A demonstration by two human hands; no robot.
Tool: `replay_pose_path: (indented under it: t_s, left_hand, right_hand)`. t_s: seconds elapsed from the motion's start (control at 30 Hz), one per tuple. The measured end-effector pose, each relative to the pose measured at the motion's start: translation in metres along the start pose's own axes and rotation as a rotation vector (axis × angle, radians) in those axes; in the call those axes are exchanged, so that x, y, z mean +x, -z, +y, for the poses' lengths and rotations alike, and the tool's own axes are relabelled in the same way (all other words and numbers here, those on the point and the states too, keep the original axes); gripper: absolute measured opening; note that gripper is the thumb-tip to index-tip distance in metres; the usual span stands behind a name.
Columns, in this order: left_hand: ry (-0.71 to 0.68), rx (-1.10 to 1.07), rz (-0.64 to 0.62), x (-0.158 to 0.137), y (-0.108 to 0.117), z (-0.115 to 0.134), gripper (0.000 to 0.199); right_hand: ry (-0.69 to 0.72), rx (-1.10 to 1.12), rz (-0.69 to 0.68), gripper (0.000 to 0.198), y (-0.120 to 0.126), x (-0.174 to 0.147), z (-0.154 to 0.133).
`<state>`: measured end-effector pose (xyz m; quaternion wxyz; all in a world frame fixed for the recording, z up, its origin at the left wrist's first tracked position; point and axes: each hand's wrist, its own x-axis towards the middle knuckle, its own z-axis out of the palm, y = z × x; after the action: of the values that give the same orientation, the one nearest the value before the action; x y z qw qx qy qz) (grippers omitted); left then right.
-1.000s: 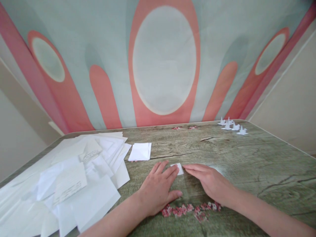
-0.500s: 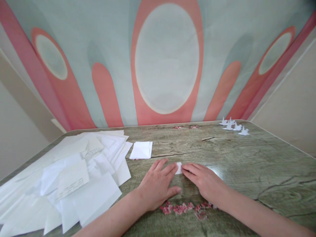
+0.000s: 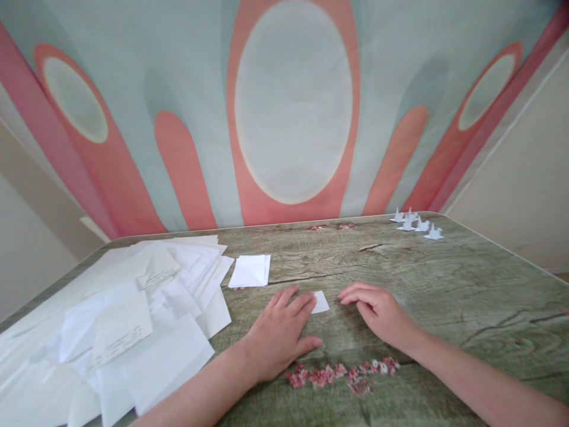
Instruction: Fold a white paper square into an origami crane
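A small folded square of white paper (image 3: 320, 302) lies on the wooden table in front of me. My left hand (image 3: 284, 332) rests flat with its fingers stretched out, the fingertips covering the paper's left edge and pressing it down. To the right of the paper, apart from it, is my right hand (image 3: 377, 311). Its fingers are loosely bent, the thumb is a little away from them, and I see nothing in them. Part of the paper is hidden under my left fingertips.
A neat stack of white paper squares (image 3: 249, 271) lies beyond my left hand. Loose white sheets (image 3: 169, 356) are heaped at left. Several folded paper cranes (image 3: 415, 224) stand at the far right. Pink flower prints (image 3: 342, 375) mark the table (image 3: 466, 284); a patterned backdrop (image 3: 293, 118) rises behind it.
My right hand has let go of the paper's right edge and moved away to the right, uncovering more of it. My left hand stays on the paper. The view has shifted slightly.
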<state>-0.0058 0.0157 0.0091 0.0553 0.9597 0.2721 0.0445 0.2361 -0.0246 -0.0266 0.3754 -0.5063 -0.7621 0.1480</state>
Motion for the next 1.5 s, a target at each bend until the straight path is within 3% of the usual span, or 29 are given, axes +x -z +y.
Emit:
replay_pose_path:
  t_s: [0.43,0.7,1.0,1.37,1.5]
  left_hand:
    - [0.059,-0.222,0.193,0.008,-0.010,-0.002,0.020]
    - [0.149,-0.364,0.302,0.008,-0.013,-0.008,0.030]
    - [0.177,-0.427,0.330,0.011,-0.015,-0.010,0.019]
    - [0.206,-0.479,0.378,0.013,-0.018,-0.010,0.019]
    - [0.254,-0.567,0.319,0.013,-0.016,-0.011,0.015]
  right_hand:
    - [-0.062,-0.031,-0.019,0.023,-0.013,0.008,-0.013]
    - [-0.098,-0.013,-0.154,0.018,-0.017,0.022,-0.022]
    - [-0.161,-0.007,-0.107,0.010,-0.032,0.026,-0.027]
    - [-0.181,-0.071,-0.057,0.012,-0.030,0.018,-0.022]
    - [-0.175,-0.045,-0.102,0.008,-0.030,0.017,-0.027]
